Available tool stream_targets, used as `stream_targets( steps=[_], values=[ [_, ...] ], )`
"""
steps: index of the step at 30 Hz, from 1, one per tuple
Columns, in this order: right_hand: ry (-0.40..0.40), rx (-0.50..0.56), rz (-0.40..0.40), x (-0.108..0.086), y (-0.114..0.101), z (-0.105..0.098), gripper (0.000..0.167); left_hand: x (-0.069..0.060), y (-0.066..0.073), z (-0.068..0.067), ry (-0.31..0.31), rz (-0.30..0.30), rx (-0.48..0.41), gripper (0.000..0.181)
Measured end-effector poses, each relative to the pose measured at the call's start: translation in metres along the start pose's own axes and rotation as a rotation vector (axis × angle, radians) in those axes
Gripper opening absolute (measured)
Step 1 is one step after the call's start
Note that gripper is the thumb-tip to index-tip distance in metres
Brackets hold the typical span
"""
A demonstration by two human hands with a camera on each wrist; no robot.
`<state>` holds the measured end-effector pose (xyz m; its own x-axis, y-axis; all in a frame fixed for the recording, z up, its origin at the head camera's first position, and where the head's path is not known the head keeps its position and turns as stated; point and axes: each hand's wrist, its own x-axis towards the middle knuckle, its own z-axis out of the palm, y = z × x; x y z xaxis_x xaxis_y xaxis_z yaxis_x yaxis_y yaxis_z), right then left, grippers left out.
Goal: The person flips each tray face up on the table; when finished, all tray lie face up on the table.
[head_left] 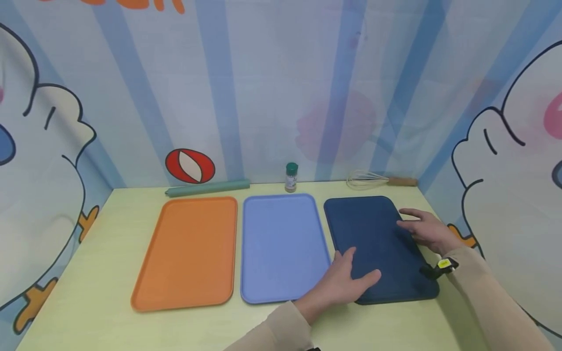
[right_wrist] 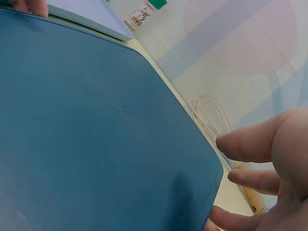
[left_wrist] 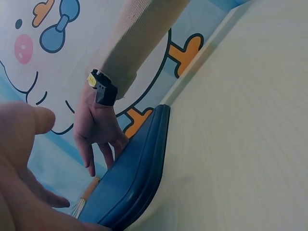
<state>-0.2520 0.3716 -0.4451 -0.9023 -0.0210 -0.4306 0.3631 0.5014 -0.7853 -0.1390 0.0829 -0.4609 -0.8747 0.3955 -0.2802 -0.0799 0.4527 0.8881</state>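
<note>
A dark blue tray [head_left: 369, 234] lies at the right of the table, with one of my hands at each long side. My left hand [head_left: 337, 286] is at its near left side, thumb and fingers spread apart. In the right wrist view, left fingertips [right_wrist: 31, 6] appear at the tray's edge; whether they press on it I cannot tell. My right hand [head_left: 427, 231] hovers by the right edge, fingers loosely bent and apart. In the right wrist view some right fingers [right_wrist: 236, 220] come close to the tray's rim. Neither hand grips anything.
Left of the dark tray lie a light blue tray [head_left: 283, 248] and an orange tray [head_left: 189, 253]. Along the back wall are a green rolled or rod-like item [head_left: 208, 188], a green-capped spice jar [head_left: 291, 178] and a whisk [head_left: 382, 180]. Printed cloth walls enclose the table.
</note>
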Motion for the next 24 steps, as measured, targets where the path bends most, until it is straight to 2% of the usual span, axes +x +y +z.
stream_targets(
  steps=[5,11,17,24],
  values=[
    [-0.011,0.037,0.031,0.003,0.003,-0.003,0.080,-0.001,-0.001,-0.001,-0.005,-0.002,-0.033,0.089],
    [-0.028,0.085,0.025,0.006,0.007,-0.009,0.079,0.000,-0.001,-0.001,-0.002,-0.013,-0.066,0.088],
    [-0.064,0.114,-0.033,0.005,0.007,-0.019,0.076,-0.001,0.000,-0.001,0.007,-0.016,-0.090,0.089],
    [-0.092,0.081,-0.100,-0.004,0.006,-0.031,0.070,-0.003,0.001,-0.001,0.020,-0.002,-0.111,0.088]
  ],
)
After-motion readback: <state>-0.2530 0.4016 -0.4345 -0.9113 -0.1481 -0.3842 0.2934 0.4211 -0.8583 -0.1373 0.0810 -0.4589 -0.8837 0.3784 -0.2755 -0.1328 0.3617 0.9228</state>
